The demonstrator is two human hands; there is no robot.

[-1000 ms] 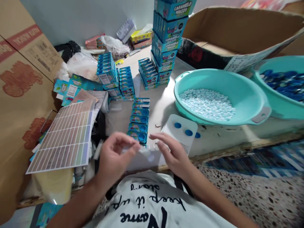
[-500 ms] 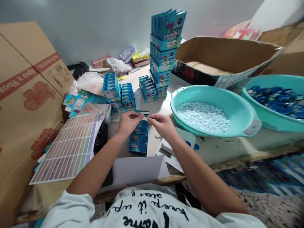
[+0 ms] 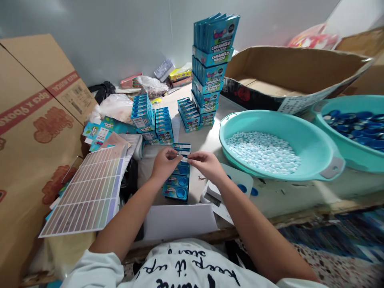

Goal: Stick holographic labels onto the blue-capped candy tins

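Blue card packs (image 3: 175, 192) stand in a single row on the desk (image 3: 204, 140), directly in front of the worker, with both hands above the middle of the row. The grip of the left hand (image 3: 162, 164) and that of the right hand (image 3: 207, 164) are alike: thumb and forefinger pinch opposite ends of one small pale strip (image 3: 184, 159), held between them just over the packs. Whether the strip touches a pack cannot be told.

Stage of work: at the far end of the row, packs bear pale bands (image 3: 184, 147) and appear finished. At the near end, at least two show uncovered round blue wells (image 3: 181, 193) and no band; these seem to remain. Packs beneath the fingers are partly hidden, so no exact count is possible. The row is judged to be partway through.

Surroundings: a gridded sheet (image 3: 87, 192) of shiny rectangles lies at the left. Beyond the row rise a tall stack of boxes (image 3: 210, 76) and lower stacks (image 3: 142, 114), probably completed sets. At the right, a turquoise basin (image 3: 315, 144) contains pale tablets (image 3: 264, 152).
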